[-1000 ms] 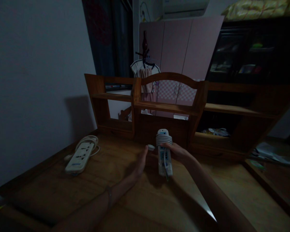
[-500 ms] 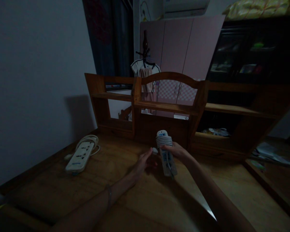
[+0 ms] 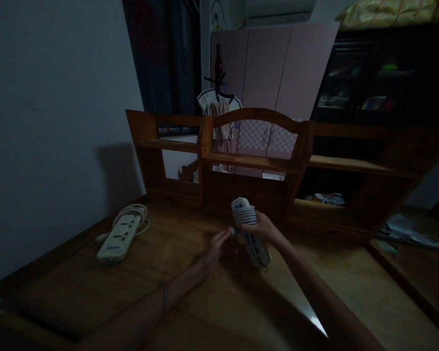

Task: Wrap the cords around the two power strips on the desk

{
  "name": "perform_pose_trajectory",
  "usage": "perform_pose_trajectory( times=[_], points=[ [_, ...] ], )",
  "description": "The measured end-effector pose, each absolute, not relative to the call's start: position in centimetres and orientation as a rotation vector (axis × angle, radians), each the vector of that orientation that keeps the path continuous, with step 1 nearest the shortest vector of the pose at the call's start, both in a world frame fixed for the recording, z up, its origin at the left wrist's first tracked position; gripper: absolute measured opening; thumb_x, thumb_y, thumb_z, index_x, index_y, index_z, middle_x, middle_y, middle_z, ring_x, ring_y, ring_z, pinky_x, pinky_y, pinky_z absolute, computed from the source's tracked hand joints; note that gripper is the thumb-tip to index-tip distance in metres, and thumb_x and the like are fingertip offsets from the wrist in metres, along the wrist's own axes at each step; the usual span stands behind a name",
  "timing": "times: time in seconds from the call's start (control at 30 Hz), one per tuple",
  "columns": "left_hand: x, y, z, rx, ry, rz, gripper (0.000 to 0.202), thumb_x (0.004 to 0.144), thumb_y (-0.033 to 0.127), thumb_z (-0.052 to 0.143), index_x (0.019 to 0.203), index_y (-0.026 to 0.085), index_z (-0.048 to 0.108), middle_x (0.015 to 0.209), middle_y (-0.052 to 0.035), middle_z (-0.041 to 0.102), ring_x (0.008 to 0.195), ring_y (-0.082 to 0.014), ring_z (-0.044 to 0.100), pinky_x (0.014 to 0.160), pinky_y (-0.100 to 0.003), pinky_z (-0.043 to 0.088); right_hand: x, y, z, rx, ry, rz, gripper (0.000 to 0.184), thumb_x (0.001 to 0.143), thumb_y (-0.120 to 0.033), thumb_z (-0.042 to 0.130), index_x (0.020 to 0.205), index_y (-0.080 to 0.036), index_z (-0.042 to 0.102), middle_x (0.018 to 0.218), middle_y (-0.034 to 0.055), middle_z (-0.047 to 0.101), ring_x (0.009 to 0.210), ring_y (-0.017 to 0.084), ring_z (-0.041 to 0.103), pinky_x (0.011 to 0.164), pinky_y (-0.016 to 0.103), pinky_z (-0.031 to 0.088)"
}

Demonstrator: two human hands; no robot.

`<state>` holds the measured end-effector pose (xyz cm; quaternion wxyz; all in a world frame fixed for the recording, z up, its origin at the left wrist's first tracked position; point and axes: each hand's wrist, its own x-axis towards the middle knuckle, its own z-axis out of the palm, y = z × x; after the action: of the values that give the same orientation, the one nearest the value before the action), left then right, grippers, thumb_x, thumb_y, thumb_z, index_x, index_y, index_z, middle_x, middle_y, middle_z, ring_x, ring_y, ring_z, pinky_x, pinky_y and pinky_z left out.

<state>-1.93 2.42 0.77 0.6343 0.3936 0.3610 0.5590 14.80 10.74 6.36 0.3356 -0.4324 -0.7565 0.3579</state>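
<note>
A white power strip [image 3: 260, 253] is lifted at a tilt above the wooden desk, its grey-white cord [image 3: 244, 216] wound in several turns round its upper part. My right hand [image 3: 261, 228] is closed round the strip and cord, thumb across the front just below the turns. To its left, my left hand [image 3: 218, 246] has its thumb tip against the small pale plug [image 3: 232, 231] at the cord's end. That hand's other fingers are curled below in shadow, so the grip is partly hidden. A thin loop of cord hangs at the strip's lower end.
At the left, by the wall, a second white power strip [image 3: 120, 238] lies on the desk [image 3: 161, 273] with its cord coiled behind it. A wooden shelf unit [image 3: 250, 161] stands along the back. Papers [image 3: 413, 231] lie at the far right.
The power strip's upper end has shifted slightly left and tilted more, along with my right hand. The plug has moved a little down and left; my left hand stays nearly in place.
</note>
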Motion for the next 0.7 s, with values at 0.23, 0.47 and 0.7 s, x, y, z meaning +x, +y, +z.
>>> perform_pose_trajectory(
  times=[0.23, 0.47, 0.7],
  points=[
    [-1.97, 2.70, 0.49, 0.853, 0.846, 1.302, 0.047, 0.079, 0.057, 0.059, 0.091, 0.012, 0.062, 0.081, -0.0063, 0.065, 0.058, -0.0152, 0.062, 0.053, -0.028, 0.051, 14.78, 9.95, 6.93, -1.128, -2.040, 0.766, 0.047, 0.063, -0.039, 0.074, 0.103, -0.018, 0.063, 0.088, 0.0038, 0.068, 0.078, 0.022, 0.063, 0.065, 0.027, 0.047],
    [-2.03, 2.80, 0.46, 0.805, 0.850, 1.268, 0.054, 0.079, 0.066, 0.052, 0.092, 0.014, 0.063, 0.083, -0.0068, 0.067, 0.059, -0.0150, 0.063, 0.053, -0.027, 0.051, 14.80, 9.66, 7.00, -1.104, -2.034, 0.765, 0.047, 0.062, -0.038, 0.076, 0.103, -0.019, 0.062, 0.087, 0.0034, 0.068, 0.078, 0.021, 0.063, 0.066, 0.027, 0.046],
    [-2.13, 2.98, 0.17, 0.819, 0.790, 1.191, 0.056, 0.083, 0.067, 0.044, 0.100, 0.016, 0.061, 0.094, -0.0083, 0.066, 0.063, -0.0160, 0.062, 0.057, -0.029, 0.051, 15.02, 10.53, 6.21, -1.191, -1.966, 0.809, 0.057, 0.061, -0.042, 0.077, 0.108, -0.018, 0.056, 0.088, 0.0053, 0.065, 0.079, 0.022, 0.061, 0.066, 0.029, 0.046]
  ],
)
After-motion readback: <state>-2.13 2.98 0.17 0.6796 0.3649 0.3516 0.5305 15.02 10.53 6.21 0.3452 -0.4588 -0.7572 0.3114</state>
